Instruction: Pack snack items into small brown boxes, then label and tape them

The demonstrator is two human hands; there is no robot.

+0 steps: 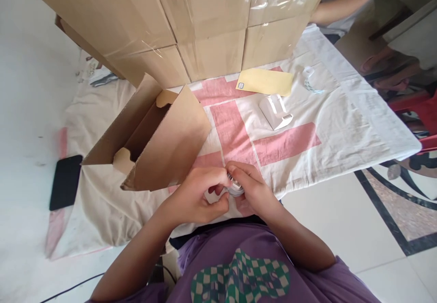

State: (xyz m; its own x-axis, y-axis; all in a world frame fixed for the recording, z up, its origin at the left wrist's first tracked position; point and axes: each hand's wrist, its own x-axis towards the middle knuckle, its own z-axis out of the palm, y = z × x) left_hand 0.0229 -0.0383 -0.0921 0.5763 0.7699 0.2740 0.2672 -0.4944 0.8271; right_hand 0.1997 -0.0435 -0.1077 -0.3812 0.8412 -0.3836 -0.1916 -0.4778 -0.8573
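Note:
My left hand (200,193) and my right hand (251,187) meet just above the near edge of a cloth-covered table (341,125). Both have their fingers curled around a small round object (235,188), silvery and pale, mostly hidden between them. An open cardboard box (153,143) lies on its side just left of my hands, flaps spread. I wear a purple shirt with a green checked print.
Large taped cardboard cartons (191,25) are stacked at the back of the table. A white device (276,110), a yellow envelope (265,82) and a roll of tape (311,82) lie beyond my hands. A black phone (65,182) rests at the left. Another person's arm (344,7) is at the top right.

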